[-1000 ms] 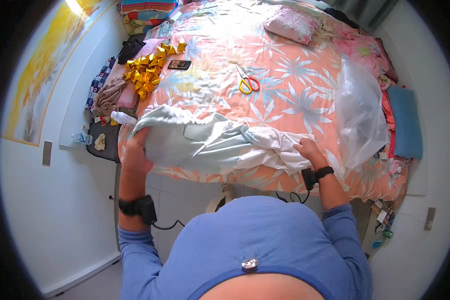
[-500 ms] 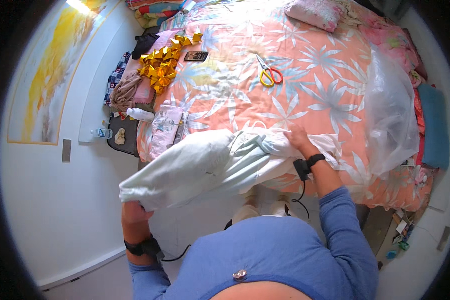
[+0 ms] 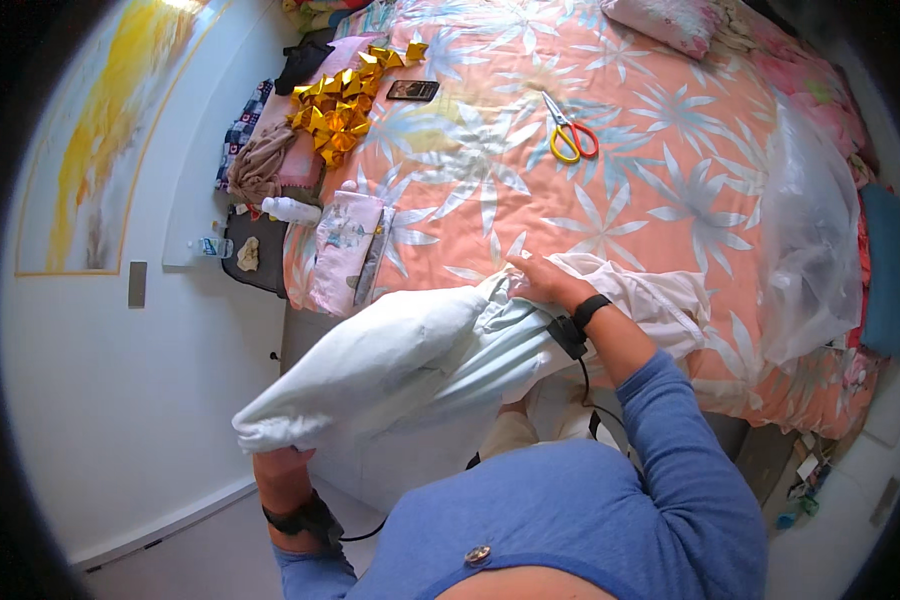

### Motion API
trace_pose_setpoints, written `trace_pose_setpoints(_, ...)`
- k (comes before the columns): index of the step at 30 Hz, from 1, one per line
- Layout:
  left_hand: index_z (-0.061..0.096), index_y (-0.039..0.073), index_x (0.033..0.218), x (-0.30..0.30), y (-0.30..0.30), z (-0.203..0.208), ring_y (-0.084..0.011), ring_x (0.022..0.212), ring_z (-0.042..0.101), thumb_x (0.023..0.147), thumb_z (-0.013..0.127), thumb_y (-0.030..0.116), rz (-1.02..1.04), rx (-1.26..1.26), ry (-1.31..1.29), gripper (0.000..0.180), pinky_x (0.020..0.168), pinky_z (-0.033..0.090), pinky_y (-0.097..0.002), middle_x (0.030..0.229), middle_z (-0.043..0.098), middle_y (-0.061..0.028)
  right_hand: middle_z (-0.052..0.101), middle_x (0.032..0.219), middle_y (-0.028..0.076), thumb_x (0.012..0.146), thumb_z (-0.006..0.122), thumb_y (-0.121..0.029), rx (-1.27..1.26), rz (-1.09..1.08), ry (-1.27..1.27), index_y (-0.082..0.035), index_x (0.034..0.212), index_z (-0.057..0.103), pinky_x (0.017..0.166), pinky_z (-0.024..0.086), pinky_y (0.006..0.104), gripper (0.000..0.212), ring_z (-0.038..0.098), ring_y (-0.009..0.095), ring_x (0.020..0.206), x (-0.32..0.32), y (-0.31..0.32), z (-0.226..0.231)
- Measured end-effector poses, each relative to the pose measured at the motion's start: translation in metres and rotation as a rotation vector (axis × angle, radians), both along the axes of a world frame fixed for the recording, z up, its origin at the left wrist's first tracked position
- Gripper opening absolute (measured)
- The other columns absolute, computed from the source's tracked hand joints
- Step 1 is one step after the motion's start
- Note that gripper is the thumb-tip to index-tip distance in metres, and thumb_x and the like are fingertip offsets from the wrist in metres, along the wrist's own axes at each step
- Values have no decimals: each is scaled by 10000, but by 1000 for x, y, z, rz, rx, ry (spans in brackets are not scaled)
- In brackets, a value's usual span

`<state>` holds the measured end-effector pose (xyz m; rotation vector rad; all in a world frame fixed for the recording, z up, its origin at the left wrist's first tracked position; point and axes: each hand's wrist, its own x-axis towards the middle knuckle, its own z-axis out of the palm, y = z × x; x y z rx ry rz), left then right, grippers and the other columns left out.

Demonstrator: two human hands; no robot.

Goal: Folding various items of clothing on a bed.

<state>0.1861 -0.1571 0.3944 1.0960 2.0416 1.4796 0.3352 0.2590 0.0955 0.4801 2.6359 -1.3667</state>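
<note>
A white garment [image 3: 370,345] with a faint mint tint is stretched between my hands, partly over the near edge of the bed. Its left part looks puffed out, while the middle is gathered in creases and the right end lies spread on the bedcover. My left hand [image 3: 284,462] grips the hem at the lower left end; the cloth covers most of its fingers. At the gathered middle, my right hand [image 3: 542,280] is closed on the fabric, thumb side up. Which kind of garment it is, I cannot tell.
Scissors [image 3: 570,140] with yellow and red handles and a phone [image 3: 413,90] lie on the bed [image 3: 610,230]. Gold ribbon bows [image 3: 335,115], a white bottle [image 3: 290,210] and a folded pink cloth [image 3: 345,250] are at left. Clear plastic sheeting [image 3: 810,240] lies right.
My right hand has moved left along the garment to its gathered middle, leaving more cloth spread to the right. The left hand still grips the hem. The view has shifted slightly.
</note>
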Motion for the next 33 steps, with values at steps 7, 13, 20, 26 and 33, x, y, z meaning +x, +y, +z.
trace_pose_setpoints(7, 596, 5, 1107, -36, 1, -8, -210, 963, 621, 709, 756, 116, 531, 45, -66, 443, 864, 494, -381, 1064, 641, -91, 435, 1246, 324, 732, 795, -260, 117, -30, -148, 7, 1381, 246, 930, 474, 451, 891, 525, 478, 1109, 48, -26, -3)
trace_pose_setpoints(13, 641, 24, 1116, -20, 23, 3, -249, 1002, 638, 689, 658, -50, 29, -189, 380, 434, 885, 481, -369, 1090, 664, -106, 680, 914, 200, 746, 738, -342, 30, 85, -96, -38, 943, 690, 817, 503, 447, 365, 640, 381, 908, 61, -48, -28)
trace_pose_setpoints(20, 636, 28, 1119, -43, 31, 1, -259, 984, 637, 791, 634, 51, -208, -234, 659, 329, 876, 481, -365, 1088, 664, -98, 683, 945, 186, 784, 685, -307, 5, 413, -168, -70, 1032, 672, 801, 511, 432, 343, 655, 352, 885, 65, -65, -26)
trace_pose_setpoints(26, 612, -22, 1108, -49, 84, 26, -50, 822, 552, 804, 767, 182, -112, -358, -523, 398, 739, 461, -209, 905, 620, 13, 660, 880, 73, 857, 619, -80, -252, -510, 224, -14, 1025, 647, 774, 495, 310, 183, 607, 162, 806, 147, 9, 66)
trace_pose_setpoints(33, 649, 15, 1039, -44, 127, 83, -22, 755, 495, 689, 857, 123, -516, -520, -236, 422, 686, 437, -201, 849, 537, 73, 515, 717, -43, 888, 562, 24, 313, -1081, 540, -40, 994, 624, 558, 394, 212, 138, 468, 47, 630, 278, 29, 339)
